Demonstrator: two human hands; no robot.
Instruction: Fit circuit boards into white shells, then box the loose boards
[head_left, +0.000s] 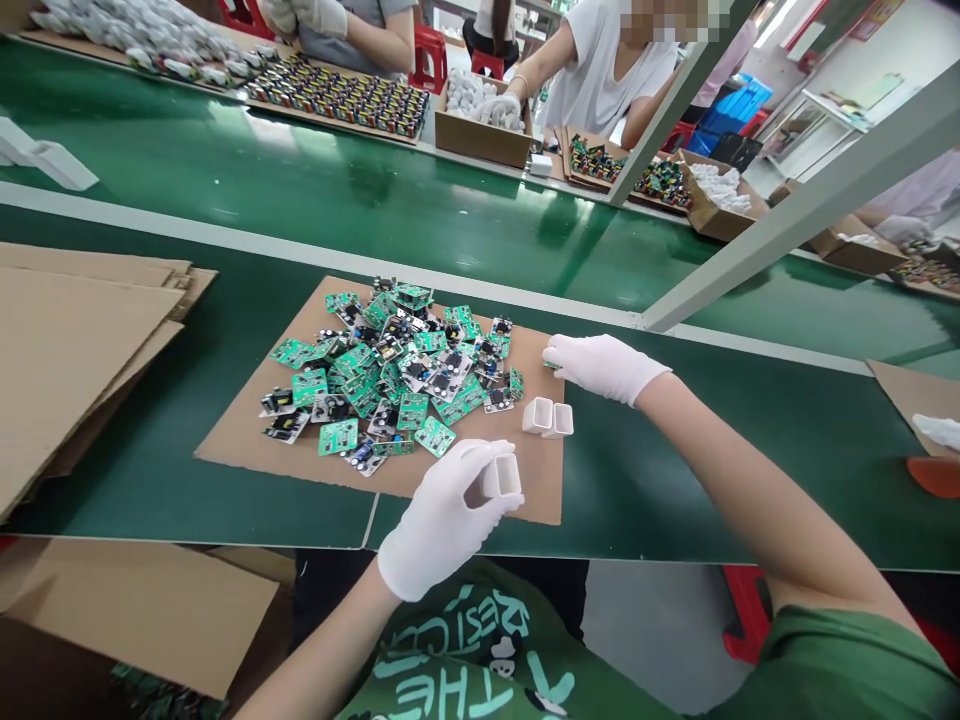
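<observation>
Gloved in white, my left hand (450, 515) grips a white plastic housing (508, 474), its open end facing up and toward the right. My right hand (600, 365), also gloved, is at the right edge of the cardboard sheet (536, 490), fingers closed on a small circuit board (551, 365) mostly hidden by the glove. Two more white housings (538, 416) stand side by side on the cardboard between my hands. Left of them lies a loose heap of green circuit boards (412, 410) with black and blue components.
Stacked cardboard sheets (75, 350) lie at the left. Beyond a pale rail (300, 248) runs a green belt (337, 190) with white pieces (52, 160) on it. A slanted metal post (795, 195) rises at the right. Co-workers sit opposite, behind boxes (484, 135) and board trays (337, 95).
</observation>
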